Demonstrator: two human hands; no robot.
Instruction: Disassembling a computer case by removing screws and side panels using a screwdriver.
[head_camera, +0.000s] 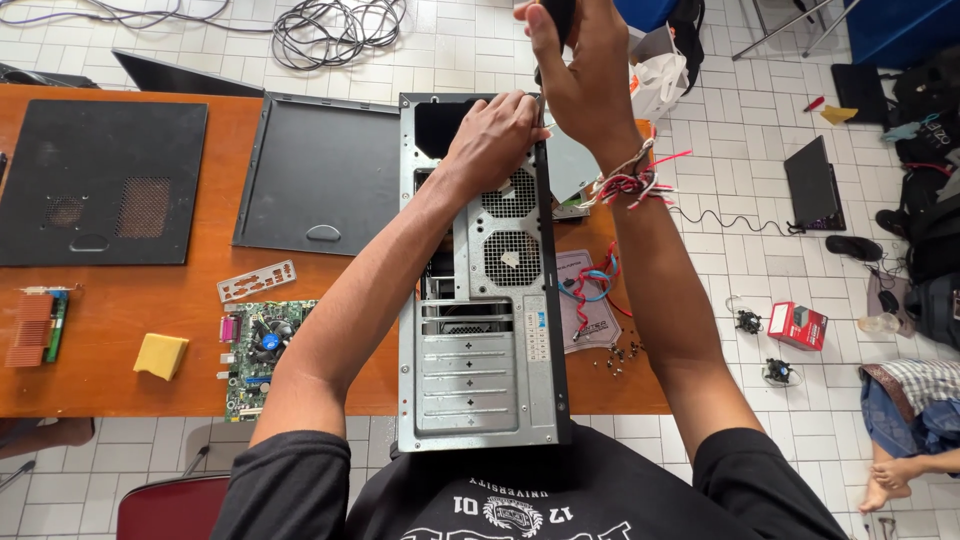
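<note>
A grey metal computer case (480, 370) stands on its end at the near edge of the orange table (130, 300), its back panel with fan grilles and slot covers facing up at me. My left hand (495, 135) rests on the far top edge of the case, fingers curled over the rim. My right hand (575, 70) is raised just above it, closed around a dark screwdriver handle (557, 15) that points down at the case's far right corner. Red and white string bracelets circle my right wrist.
Two black side panels (100, 180) (315, 175) lie flat on the table. A green motherboard (258, 355), a silver port shield (257, 281), a yellow sponge (160, 355) and an expansion card (40, 325) lie at left. Cables, screws and paper (590, 300) lie right. Bags, a laptop (815, 185), a red box (797, 325) cover the floor.
</note>
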